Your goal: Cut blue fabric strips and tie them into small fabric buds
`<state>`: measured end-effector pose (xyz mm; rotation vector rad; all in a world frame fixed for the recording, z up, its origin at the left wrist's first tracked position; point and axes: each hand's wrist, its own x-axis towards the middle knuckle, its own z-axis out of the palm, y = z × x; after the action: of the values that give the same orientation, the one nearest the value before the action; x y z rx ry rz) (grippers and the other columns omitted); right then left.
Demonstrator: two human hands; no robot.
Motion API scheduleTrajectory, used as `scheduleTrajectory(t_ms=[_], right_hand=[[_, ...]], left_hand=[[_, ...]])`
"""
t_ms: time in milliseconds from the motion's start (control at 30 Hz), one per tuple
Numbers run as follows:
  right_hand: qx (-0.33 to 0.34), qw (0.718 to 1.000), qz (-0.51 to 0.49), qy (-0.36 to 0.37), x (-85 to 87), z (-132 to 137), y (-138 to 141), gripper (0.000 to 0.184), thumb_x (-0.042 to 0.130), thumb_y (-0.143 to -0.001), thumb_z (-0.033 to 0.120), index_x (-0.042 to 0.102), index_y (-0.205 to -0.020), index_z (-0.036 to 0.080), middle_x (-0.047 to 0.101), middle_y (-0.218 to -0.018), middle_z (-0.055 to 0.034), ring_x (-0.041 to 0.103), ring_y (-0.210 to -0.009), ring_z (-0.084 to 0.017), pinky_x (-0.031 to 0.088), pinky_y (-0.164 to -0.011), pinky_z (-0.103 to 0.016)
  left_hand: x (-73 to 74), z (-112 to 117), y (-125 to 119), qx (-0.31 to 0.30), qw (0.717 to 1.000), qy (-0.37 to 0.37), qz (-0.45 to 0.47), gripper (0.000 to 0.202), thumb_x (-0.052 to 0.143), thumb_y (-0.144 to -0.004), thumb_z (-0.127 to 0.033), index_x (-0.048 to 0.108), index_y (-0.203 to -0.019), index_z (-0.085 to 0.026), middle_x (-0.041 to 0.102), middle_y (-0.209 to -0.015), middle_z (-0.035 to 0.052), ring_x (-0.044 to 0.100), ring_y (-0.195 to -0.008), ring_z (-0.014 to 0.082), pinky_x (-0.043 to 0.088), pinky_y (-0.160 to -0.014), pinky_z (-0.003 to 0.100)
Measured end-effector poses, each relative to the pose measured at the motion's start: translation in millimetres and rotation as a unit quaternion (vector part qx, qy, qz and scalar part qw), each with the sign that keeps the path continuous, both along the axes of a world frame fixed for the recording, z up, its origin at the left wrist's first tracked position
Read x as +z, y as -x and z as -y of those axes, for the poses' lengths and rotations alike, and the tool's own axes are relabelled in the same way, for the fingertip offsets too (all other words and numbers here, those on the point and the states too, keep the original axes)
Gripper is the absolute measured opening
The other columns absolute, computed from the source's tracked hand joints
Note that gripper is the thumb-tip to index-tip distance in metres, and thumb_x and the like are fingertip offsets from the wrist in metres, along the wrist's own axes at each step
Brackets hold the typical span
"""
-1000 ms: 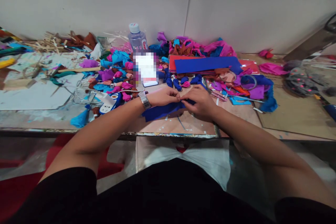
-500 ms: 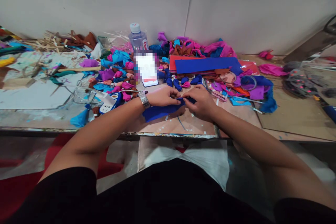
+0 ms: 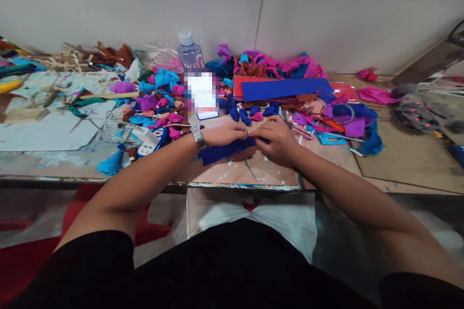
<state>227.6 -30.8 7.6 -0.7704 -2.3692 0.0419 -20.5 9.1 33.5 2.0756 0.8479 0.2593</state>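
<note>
A strip of dark blue crepe paper (image 3: 224, 152) hangs below my hands, just above or on the table. My left hand (image 3: 226, 134), with a metal watch (image 3: 198, 137) on its wrist, pinches the strip's upper edge. From the other side my right hand (image 3: 273, 141) grips the same edge, its fingertips meeting those of the left. The folded part between the fingers is mostly hidden. Just behind the hands lie several small twisted blue paper bundles (image 3: 245, 116) and a pink one (image 3: 256, 116).
A lit phone (image 3: 203, 94) leans before a plastic bottle (image 3: 190, 53). Flat blue paper (image 3: 286, 91) lies on a red packet. A power strip (image 3: 150, 142) stands left, a tape roll (image 3: 343, 114) right. Crumpled coloured paper covers the back. The table edge (image 3: 232, 186) runs close to me.
The fingers of both hands have shifted and curled a little along the strip's upper edge. The blue strip's lower end has risen slightly. Other things stay put.
</note>
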Motion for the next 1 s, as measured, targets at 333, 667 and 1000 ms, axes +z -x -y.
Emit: scheduleTrajectory(t_ms=[333,667,1000], right_hand=[[-0.030,0.999,-0.009,0.028,2.5,2,3,0.015,0.067,-0.103,0.024,0.079,-0.111,0.025,0.087,-0.105,-0.0064,0.077,-0.096,-0.026,0.041,-0.101,-0.048],[-0.043,0.998,0.000,0.044,3.1,3,3,0.016,0.064,-0.105,0.027,0.079,-0.109,0.024,0.086,-0.104,-0.0068,0.074,-0.096,-0.026,0.038,-0.101,-0.048],[-0.097,0.994,0.012,0.046,5.8,7,6,0.013,0.063,-0.106,0.030,0.075,-0.104,0.026,0.084,-0.106,-0.0046,0.065,-0.112,-0.030,0.027,-0.109,-0.052]], left_hand=[[-2.2,-3,2,-0.014,0.999,-0.028,0.011,0.042,0.053,-0.102,-0.050,0.073,-0.087,-0.016,0.066,-0.079,0.0014,0.053,-0.073,0.0138,0.040,-0.070,0.027],[-4.6,-1,0,-0.008,0.998,-0.048,0.036,0.041,0.056,-0.103,-0.050,0.073,-0.087,-0.016,0.068,-0.081,0.0006,0.055,-0.073,0.0134,0.040,-0.071,0.028],[0.1,12,-6,0.020,0.987,-0.159,0.020,0.032,0.054,-0.102,-0.040,0.072,-0.089,-0.017,0.068,-0.076,-0.0005,0.055,-0.069,0.0136,0.037,-0.069,0.029]])
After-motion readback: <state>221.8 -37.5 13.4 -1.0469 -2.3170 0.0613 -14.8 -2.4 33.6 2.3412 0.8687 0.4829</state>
